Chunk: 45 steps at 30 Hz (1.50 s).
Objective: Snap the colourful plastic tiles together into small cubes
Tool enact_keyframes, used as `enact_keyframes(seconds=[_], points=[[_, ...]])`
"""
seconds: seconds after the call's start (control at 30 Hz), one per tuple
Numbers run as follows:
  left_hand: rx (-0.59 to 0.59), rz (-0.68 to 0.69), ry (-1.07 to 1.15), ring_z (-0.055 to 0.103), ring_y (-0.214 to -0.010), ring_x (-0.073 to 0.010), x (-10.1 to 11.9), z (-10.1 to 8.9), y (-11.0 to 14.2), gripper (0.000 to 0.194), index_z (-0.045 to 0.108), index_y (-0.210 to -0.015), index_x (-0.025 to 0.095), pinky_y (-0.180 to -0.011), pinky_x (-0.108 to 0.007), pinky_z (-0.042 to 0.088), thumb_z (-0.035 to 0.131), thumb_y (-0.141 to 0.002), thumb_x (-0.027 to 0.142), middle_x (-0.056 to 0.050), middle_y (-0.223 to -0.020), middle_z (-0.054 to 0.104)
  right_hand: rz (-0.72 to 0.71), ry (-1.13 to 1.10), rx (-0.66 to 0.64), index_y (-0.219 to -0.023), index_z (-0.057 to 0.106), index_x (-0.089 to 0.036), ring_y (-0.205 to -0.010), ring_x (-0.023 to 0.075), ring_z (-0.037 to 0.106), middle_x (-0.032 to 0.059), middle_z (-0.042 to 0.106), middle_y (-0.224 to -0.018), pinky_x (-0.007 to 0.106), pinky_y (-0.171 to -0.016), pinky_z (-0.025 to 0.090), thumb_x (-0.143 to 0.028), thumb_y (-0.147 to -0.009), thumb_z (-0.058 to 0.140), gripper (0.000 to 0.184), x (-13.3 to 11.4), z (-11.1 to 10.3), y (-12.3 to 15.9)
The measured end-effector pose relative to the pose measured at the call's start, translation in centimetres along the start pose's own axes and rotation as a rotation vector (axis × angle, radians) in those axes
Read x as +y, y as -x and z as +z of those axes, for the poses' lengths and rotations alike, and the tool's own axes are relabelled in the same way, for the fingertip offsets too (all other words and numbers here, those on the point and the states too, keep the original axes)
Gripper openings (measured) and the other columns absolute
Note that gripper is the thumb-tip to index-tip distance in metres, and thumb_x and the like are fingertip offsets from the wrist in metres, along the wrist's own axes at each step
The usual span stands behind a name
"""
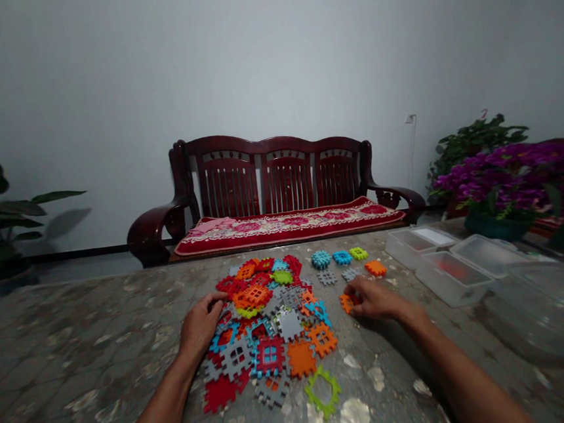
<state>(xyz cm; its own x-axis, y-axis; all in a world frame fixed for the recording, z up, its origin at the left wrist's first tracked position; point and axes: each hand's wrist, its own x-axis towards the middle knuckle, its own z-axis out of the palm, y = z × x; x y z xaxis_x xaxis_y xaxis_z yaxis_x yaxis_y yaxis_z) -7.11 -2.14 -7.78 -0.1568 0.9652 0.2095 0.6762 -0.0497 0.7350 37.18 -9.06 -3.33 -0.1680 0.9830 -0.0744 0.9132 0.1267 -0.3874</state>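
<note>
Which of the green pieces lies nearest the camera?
The green ring at the near end of the pile, with a large open middle; the other green pieces lie farther away.

Arms apart, right grip curled

You face a dark wooden settee with a red floral seat cover on it; left of the settee is a leafy plant, and right of it, purple flowers and a wall socket.
</note>
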Motion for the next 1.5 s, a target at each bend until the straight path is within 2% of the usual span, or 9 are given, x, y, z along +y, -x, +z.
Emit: enact_keyframes(seconds=[0.23,0.33,0.5,0.8,1.07,1.2,1.3,1.4,1.5], points=[[-0.027,0.004,0.026,0.075,-0.098,-0.0246,-0.2,0.0,-0.2,0.033,0.078,-0.1,0.026,-0.084,-0.03,0.054,0.052,-0.083,0.036,-0.004,-0.105,0.082,-0.036,0.025,-0.023,-0.111,0.073,-0.018,-0.087,0.0198,0.062,0.007,0.07,-0.108,0.028,-0.076,0.047,-0.019,-0.066,0.074,0.045,0.1,0.1,0.0],[-0.027,-0.007,0.026,0.076,-0.096,-0.025,-0.3,0.0,-0.2,0.033,0.078,-0.1,0.026,-0.082,-0.03,0.054,0.052,-0.082,0.037,-0.004,-0.103,0.083,-0.044,0.061,-0.036,-0.102,0.073,-0.018,-0.084,0.0188,0.061,0.0056,0.07,-0.101,0.026,-0.072,0.043,-0.014,-0.067,0.069,0.035,0.1,-0.1,0.1],[-0.016,-0.001,0.031,0.075,-0.097,-0.0247,-0.2,0.0,-0.2,0.031,0.078,-0.097,0.027,-0.082,-0.03,0.054,0.053,-0.082,0.036,-0.003,-0.103,0.083,-0.039,0.117,0.002,-0.091,0.071,-0.019,-0.083,0.0182,0.057,0.0051,0.07,-0.095,0.026,-0.07,0.039,-0.019,-0.072,0.07,0.02,-0.6,-0.2,0.2],[-0.029,-0.011,0.028,0.075,-0.098,-0.0245,-0.4,0.1,-0.3,0.033,0.079,-0.099,0.027,-0.082,-0.03,0.054,0.053,-0.082,0.038,-0.003,-0.105,0.083,-0.065,0.19,-0.078,-0.097,0.072,-0.017,-0.088,0.0202,0.059,0.0085,0.069,-0.102,0.027,-0.074,0.041,-0.02,-0.074,0.068,0.023,-1.6,-0.9,0.6],[-0.033,-0.009,0.033,0.075,-0.096,-0.0242,-0.4,0.0,-0.2,0.034,0.079,-0.1,0.027,-0.08,-0.029,0.054,0.052,-0.082,0.038,-0.002,-0.103,0.083,-0.051,0.158,-0.027,-0.085,0.072,-0.018,-0.081,0.0176,0.059,0.005,0.071,-0.091,0.025,-0.068,0.037,-0.018,-0.07,0.068,0.016,-2.2,-0.5,0.7],[-0.036,-0.013,0.016,0.075,-0.098,-0.0245,-0.2,-0.1,-0.2,0.034,0.079,-0.102,0.026,-0.081,-0.029,0.053,0.052,-0.084,0.037,-0.003,-0.104,0.083,-0.052,-0.028,0.076,-0.095,0.077,-0.019,-0.08,0.0191,0.063,0.0043,0.075,-0.092,0.026,-0.069,0.044,-0.026,-0.071,0.072,0.026,-1.6,-0.9,0.2],[-0.025,-0.015,0.011,0.075,-0.098,-0.024,0.0,-0.1,-0.1,0.033,0.079,-0.101,0.027,-0.08,-0.028,0.053,0.053,-0.083,0.036,-0.002,-0.104,0.083,-0.001,-0.159,0.287,-0.11,0.079,-0.019,-0.088,0.0236,0.069,0.008,0.078,-0.104,0.031,-0.078,0.052,-0.03,-0.074,0.071,0.039,0.7,-1.7,-0.5],[-0.024,-0.03,0.007,0.076,-0.096,-0.0237,0.0,-0.1,-0.2,0.032,0.08,-0.1,0.026,-0.079,-0.028,0.054,0.054,-0.083,0.036,-0.002,-0.103,0.083,0.146,-0.182,0.48,-0.118,0.077,-0.017,-0.102,0.0279,0.072,0.0129,0.077,-0.117,0.036,-0.089,0.055,-0.035,-0.078,0.07,0.045,4.1,-2.5,-0.8],[-0.021,-0.034,0.013,0.076,-0.094,-0.0235,-0.1,-0.1,-0.2,0.032,0.08,-0.1,0.026,-0.079,-0.028,0.054,0.054,-0.083,0.036,-0.002,-0.102,0.083,0.36,-0.12,0.537,-0.126,0.074,-0.016,-0.111,0.0314,0.071,0.0152,0.076,-0.123,0.038,-0.093,0.054,-0.044,-0.082,0.068,0.053,6.9,-2.8,-0.5]])
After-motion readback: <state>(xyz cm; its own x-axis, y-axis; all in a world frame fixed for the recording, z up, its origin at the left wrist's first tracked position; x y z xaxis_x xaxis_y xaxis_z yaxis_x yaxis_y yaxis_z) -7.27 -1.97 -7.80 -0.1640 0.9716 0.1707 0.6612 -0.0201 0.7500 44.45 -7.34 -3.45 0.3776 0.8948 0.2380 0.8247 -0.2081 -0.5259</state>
